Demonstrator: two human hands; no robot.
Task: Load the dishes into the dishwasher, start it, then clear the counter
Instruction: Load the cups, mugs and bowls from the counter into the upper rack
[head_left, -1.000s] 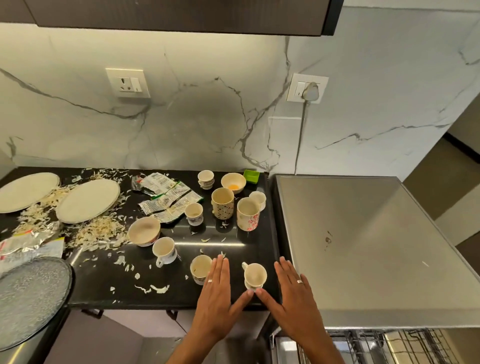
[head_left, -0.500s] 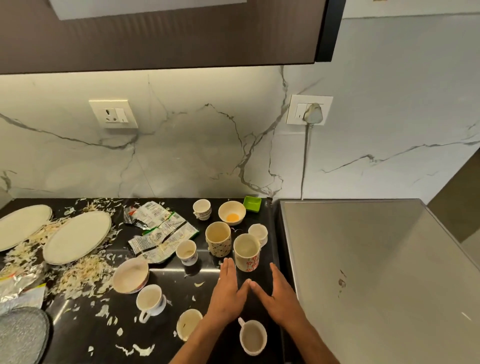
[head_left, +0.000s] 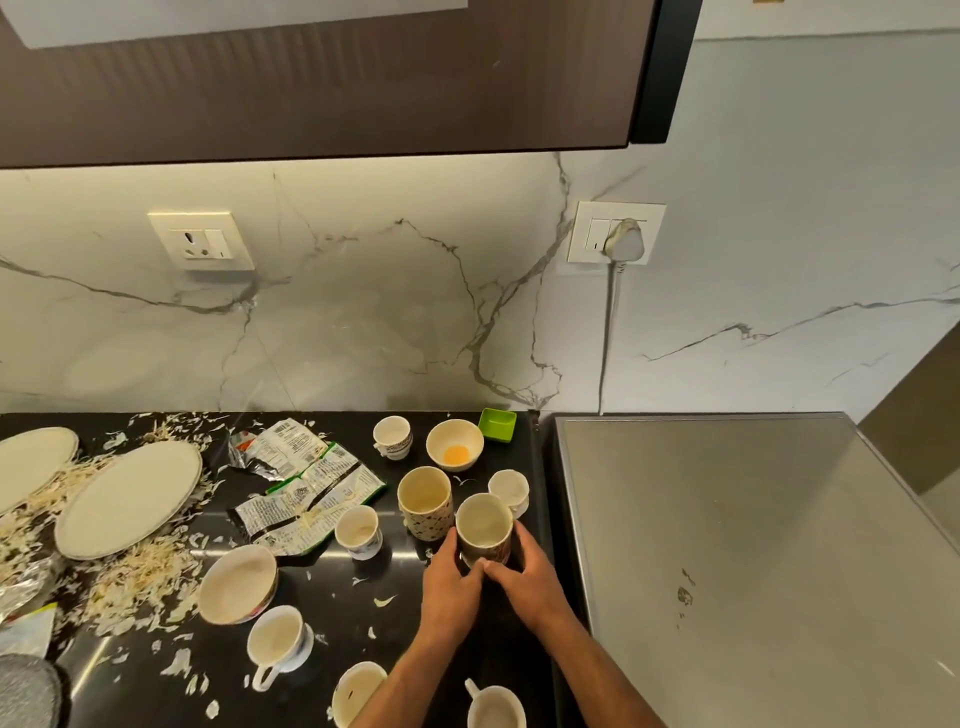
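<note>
Black counter (head_left: 441, 613) under the marble wall is carrying a litter of shreds, torn packets (head_left: 306, 488), two plates and several cups. Both hands are wrapping round one tall mug (head_left: 484, 526) near the counter's right edge, left hand (head_left: 451, 590) curling on its left side and right hand (head_left: 530, 577) on its right, thumbs meeting in front. That mug is standing upright, touching a spotted mug (head_left: 425, 501), beside the steel dishwasher top (head_left: 753, 545).

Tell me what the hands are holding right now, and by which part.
Both hands grip the tall patterned mug by its lower sides: left hand on its left, right hand on its right. Its handle is not visible.
</note>
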